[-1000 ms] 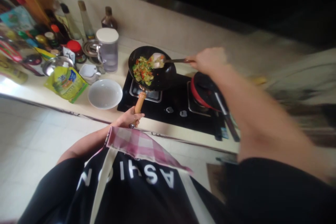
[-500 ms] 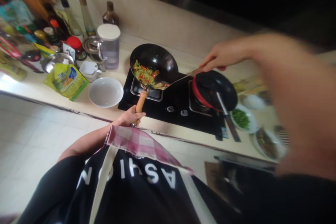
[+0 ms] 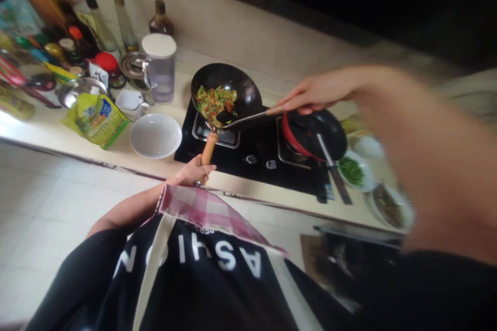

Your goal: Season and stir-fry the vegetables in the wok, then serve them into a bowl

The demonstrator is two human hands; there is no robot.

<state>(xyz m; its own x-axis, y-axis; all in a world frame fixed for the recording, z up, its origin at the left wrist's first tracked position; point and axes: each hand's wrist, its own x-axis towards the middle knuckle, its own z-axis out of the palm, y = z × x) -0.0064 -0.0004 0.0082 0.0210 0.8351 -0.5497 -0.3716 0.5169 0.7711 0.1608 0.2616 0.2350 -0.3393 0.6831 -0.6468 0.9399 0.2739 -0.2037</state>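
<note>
A black wok (image 3: 240, 90) with chopped green, red and pale vegetables (image 3: 214, 102) sits on the left burner of a black stove (image 3: 260, 152). My left hand (image 3: 192, 171) grips the wok's wooden handle (image 3: 208, 148) at the counter's front edge. My right hand (image 3: 316, 95) holds the end of a metal spatula (image 3: 244, 118), whose blade rests in the food at the wok's near side.
A red-rimmed black pan (image 3: 314, 132) sits on the right burner. An empty white bowl (image 3: 156, 135), a yellow-green packet (image 3: 96, 119), a lidded pitcher (image 3: 159, 68) and several bottles and jars stand left of the stove. Dishes with greens (image 3: 352, 170) lie right.
The spatula went from lifted over the wok's far side down to its near rim, then into the food. My right hand swung toward me. My left hand stayed on the handle.
</note>
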